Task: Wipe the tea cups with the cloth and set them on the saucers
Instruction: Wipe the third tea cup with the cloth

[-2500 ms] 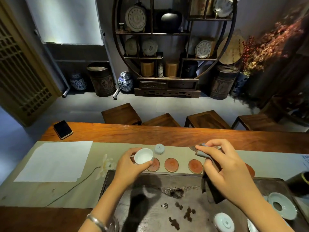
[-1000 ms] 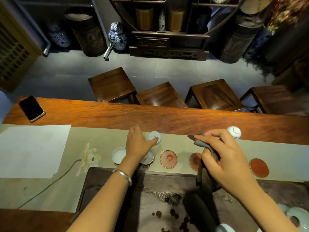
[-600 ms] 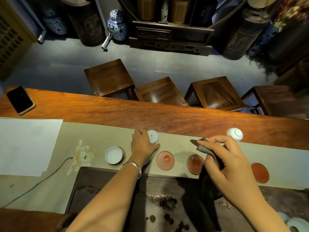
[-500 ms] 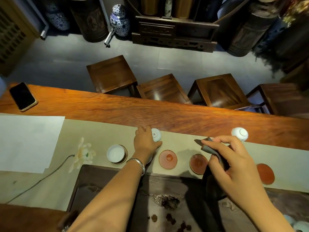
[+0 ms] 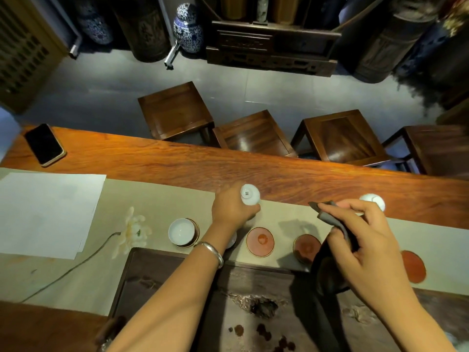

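Left hand (image 5: 232, 212) around upturned cup (image 5: 250, 194), right hand (image 5: 365, 240) pinching cloth (image 5: 330, 217).

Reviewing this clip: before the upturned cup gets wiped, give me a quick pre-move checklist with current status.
1. Left hand grips inverted cup: ok.
2. Right hand holds cloth: ok.
3. Cloth touching that cup: not ok, still apart.
4. Free saucer ready beside the left hand: ok.
5. Second inverted cup waiting beyond the right hand: ok.
6. Cup already seated on a saucer: ok.
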